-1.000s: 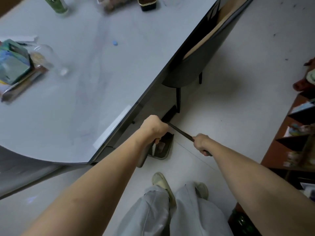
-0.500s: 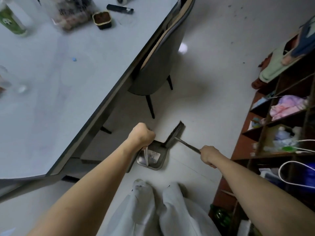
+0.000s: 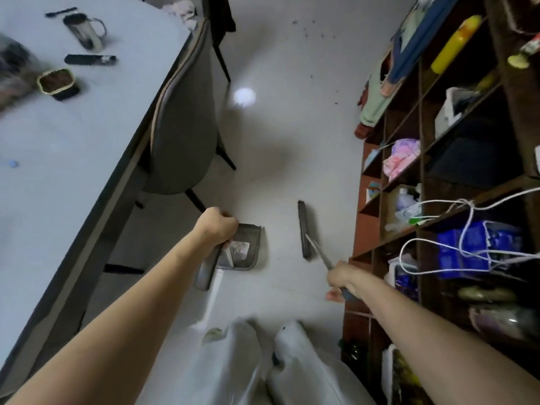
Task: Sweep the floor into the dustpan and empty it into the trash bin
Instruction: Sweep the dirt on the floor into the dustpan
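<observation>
Low on the pale tiled floor, at the picture's centre, sits one grey plastic dustpan with a scrap of paper inside; its mouth faces 3 o'clock. The left hand is closed in a fist around the dustpan's upright handle.

To the dustpan's 3 o'clock, apart from it, lies one dark flat broom head, its long axis running 12 to 6 o'clock. Its thin metal handle slants toward 5 o'clock into the right hand, which is clamped around the grip.

Half a second ago the broom head touched the pan's far corner, angled toward 1 o'clock; now it has swung clear to the right, and the view has turned toward the shelves.

At 6 o'clock are two legs in light trousers.

At 10 o'clock stands one grey padded chair, tucked against a white oval table holding a steel mug and a small dark tub.

At 3 o'clock rises a brown wooden shelf unit, crowded with cloth, bags and white cord.

At 12 o'clock, dark crumbs speckle the floor.
</observation>
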Tool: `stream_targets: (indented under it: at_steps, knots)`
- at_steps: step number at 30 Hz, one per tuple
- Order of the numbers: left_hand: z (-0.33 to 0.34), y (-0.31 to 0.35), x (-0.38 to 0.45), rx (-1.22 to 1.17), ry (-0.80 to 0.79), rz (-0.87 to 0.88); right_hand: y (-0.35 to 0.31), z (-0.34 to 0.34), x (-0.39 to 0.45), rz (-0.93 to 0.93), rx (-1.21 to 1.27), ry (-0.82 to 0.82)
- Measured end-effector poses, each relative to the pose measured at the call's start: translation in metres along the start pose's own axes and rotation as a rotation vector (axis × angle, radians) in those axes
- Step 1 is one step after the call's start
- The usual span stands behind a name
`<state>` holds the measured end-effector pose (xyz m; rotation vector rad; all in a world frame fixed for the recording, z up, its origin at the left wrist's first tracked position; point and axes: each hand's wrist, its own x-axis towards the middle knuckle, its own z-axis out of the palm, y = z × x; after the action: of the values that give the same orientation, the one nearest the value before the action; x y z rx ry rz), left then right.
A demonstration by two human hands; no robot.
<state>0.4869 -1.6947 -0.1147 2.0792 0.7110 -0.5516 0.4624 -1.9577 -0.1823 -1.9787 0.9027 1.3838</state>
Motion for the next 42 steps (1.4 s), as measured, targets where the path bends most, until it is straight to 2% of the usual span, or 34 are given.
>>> stream_targets:
  at_steps: [3, 9, 18, 25, 27, 28, 30, 33, 36, 42]
  knots:
    - [-0.002, 0.016, 0.004, -0.048, -0.069, 0.02, 0.009, 0.015, 0.001, -0.016, 0.139, 0.047]
    - [0.0, 0.061, 0.038, 0.155, -0.065, 0.246, 0.008, 0.029, -0.014, 0.099, 0.436, 0.014]
    - [-0.018, 0.092, 0.102, 0.317, -0.17, 0.426, -0.009, 0.101, -0.031, 0.24, 0.688, 0.074]
    - [-0.025, 0.091, 0.137, 0.271, -0.164, 0.495, -0.037, 0.136, 0.009, 0.39, 0.78, 0.035]
    - [-0.03, 0.092, 0.147, 0.257, -0.156, 0.509, -0.056, 0.134, 0.013, 0.37, 0.849, -0.023]
    - [-0.033, 0.093, 0.155, 0.254, -0.15, 0.517, -0.07, 0.131, 0.018, 0.329, 0.869, 0.002]
    - [-0.039, 0.095, 0.168, 0.254, -0.137, 0.531, -0.101, 0.122, 0.024, 0.321, 1.085, -0.003]
    - [-0.049, 0.097, 0.181, 0.234, -0.146, 0.534, -0.141, 0.119, 0.027, 0.188, 0.968, -0.035]
    - [-0.055, 0.098, 0.197, 0.212, -0.166, 0.514, -0.18, 0.106, 0.035, 0.202, 0.992, -0.085]
    - [-0.068, 0.101, 0.223, 0.157, -0.155, 0.51, -0.242, 0.054, 0.061, 0.078, 1.193, -0.032]
